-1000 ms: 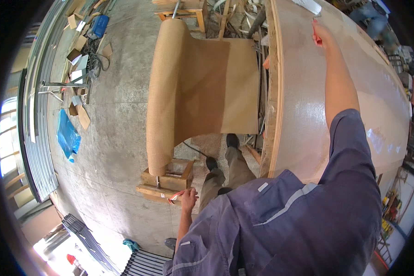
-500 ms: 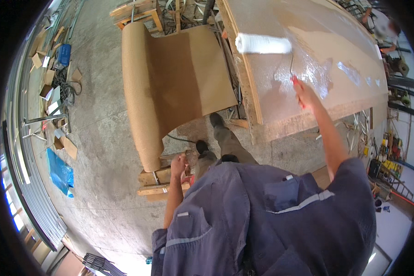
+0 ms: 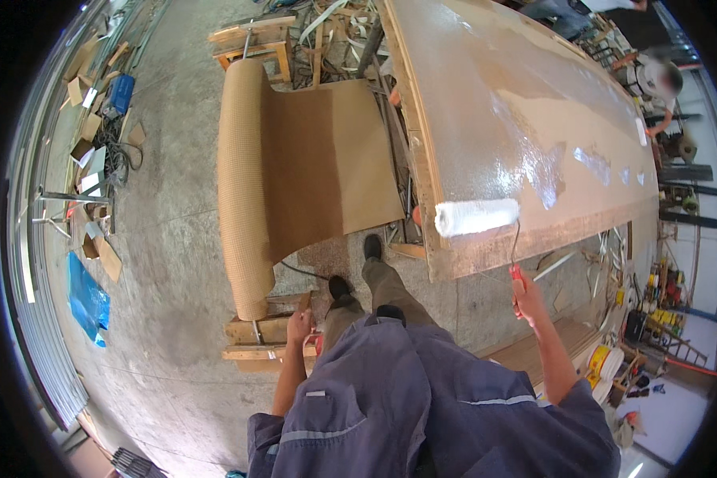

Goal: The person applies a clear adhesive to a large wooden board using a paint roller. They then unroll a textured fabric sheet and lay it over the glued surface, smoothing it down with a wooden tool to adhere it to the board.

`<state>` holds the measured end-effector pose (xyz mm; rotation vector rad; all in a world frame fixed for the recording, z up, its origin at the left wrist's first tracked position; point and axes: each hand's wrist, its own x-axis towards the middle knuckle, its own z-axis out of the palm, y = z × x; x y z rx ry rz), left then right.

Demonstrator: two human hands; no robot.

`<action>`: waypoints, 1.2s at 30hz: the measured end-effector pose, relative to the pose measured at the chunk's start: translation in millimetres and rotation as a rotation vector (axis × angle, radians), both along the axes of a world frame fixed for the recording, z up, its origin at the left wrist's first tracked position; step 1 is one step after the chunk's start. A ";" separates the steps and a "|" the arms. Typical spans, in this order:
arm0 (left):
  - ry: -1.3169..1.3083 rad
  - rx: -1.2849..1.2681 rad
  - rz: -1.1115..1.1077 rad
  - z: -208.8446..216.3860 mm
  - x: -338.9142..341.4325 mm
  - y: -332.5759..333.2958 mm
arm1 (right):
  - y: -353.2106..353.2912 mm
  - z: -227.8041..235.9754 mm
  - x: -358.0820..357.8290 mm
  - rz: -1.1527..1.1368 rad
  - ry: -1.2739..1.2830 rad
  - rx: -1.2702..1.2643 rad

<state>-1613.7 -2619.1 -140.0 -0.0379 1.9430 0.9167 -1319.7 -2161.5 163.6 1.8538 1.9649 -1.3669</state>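
My right hand [image 3: 527, 299] is closed around the red handle of a paint roller [image 3: 478, 217]. The roller's white sleeve lies on the near edge of a large flat panel [image 3: 494, 159] whose surface is shiny with wet patches. By my left hip, my left hand [image 3: 299, 325] is closed, its fingers curled; a red object [image 3: 319, 344] shows beside it, partly hidden, and I cannot make out what the hand grips. To the left of the panel, a big roll of tan grid-textured sheet [image 3: 243, 191] rests on a rod, its loose end spread toward the panel.
Wooden stands [image 3: 255, 40] carry the roll's rod at both ends. Cardboard scraps, a blue plastic sheet [image 3: 88, 299] and a blue machine [image 3: 119, 95] lie along the left. Another person [image 3: 652, 84] reaches over the panel's right edge with a white roller. A white bucket [image 3: 605, 362] stands at right.
My right hand has drawn the roller toward me, from farther up the panel to its near edge. My left hand stays low beside my hip. The head view has shifted slightly.
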 end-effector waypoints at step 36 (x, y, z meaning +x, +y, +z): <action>0.087 0.160 0.051 44.9 5.9 59.4 | 178.6 -35.9 -150.5 0.198 0.044 -0.032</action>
